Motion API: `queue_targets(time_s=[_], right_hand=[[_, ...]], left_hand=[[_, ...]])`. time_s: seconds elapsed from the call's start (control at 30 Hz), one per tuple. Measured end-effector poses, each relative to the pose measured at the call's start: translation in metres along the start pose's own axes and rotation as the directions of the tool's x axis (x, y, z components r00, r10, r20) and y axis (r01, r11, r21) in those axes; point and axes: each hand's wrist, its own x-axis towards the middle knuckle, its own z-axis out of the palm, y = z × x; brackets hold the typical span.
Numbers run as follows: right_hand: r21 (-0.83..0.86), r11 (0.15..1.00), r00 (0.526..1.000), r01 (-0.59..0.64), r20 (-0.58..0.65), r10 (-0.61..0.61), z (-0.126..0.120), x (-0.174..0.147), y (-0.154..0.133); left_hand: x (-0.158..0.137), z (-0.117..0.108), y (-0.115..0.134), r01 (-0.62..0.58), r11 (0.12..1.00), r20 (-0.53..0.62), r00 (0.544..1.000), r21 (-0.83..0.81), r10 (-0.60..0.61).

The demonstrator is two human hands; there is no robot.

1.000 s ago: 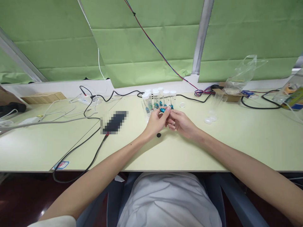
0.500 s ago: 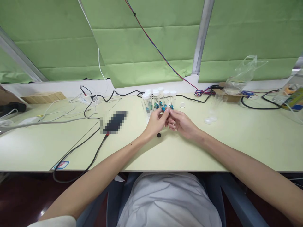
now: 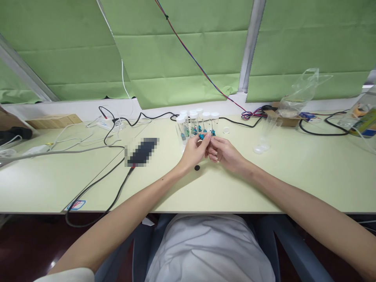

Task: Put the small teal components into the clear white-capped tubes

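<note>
My left hand [image 3: 195,150] and my right hand [image 3: 222,152] meet over the middle of the table, fingertips together. Between the left thumb and fingers is a small blue piece [image 3: 202,136], too small to name more closely. My right fingers pinch right beside it, and what they hold is mostly hidden. Just behind the hands stand several clear tubes with white caps [image 3: 206,114], small blue and green pieces inside them. A black disc [image 3: 197,168] lies on the table in front of my left hand. A loose white cap [image 3: 226,130] lies behind my right hand.
Clear tubes [image 3: 270,127] stand to the right, by an open cardboard box [image 3: 286,120] with a plastic bag [image 3: 299,94]. A blurred dark device [image 3: 143,151] with a black cable lies left. Cables and a power strip [image 3: 111,123] run along the back.
The blue piece at my left fingertips has turned or shifted slightly to the left. My hands stay almost in the same place.
</note>
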Motion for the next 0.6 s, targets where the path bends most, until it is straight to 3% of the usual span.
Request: queue_targets(time_s=[0.6], right_hand=[[-0.027, 0.999, 1.0, 0.026, 0.006, -0.026, 0.0001, -0.0009, -0.0005]], left_hand=[[-0.0008, -0.0004, 0.0017, -0.007, 1.0, 0.01, 1.0, -0.008, 0.007]])
